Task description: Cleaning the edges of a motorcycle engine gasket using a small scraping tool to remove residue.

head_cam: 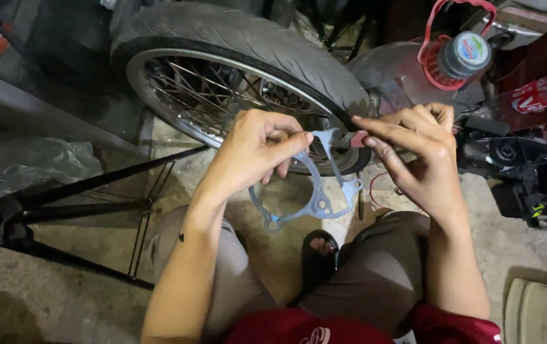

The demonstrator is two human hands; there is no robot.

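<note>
A thin blue-grey gasket [317, 202], a flat ring with bolt-hole lugs, hangs in front of me above my knees. My left hand [254, 150] pinches its upper left edge between thumb and fingers. My right hand [417, 153] is closed on a small pinkish-red piece [357, 139], and its fingertips meet the gasket's top right corner. Both hands are raised in front of a spoked motorcycle wheel [222, 76].
A black metal stand [76, 210] lies across the concrete floor at left, beside a crumpled clear plastic bag [28, 159]. A plastic jug with a red handle [458, 54] and dark engine parts [522, 172] sit at right. My sandalled foot [320, 245] rests below the gasket.
</note>
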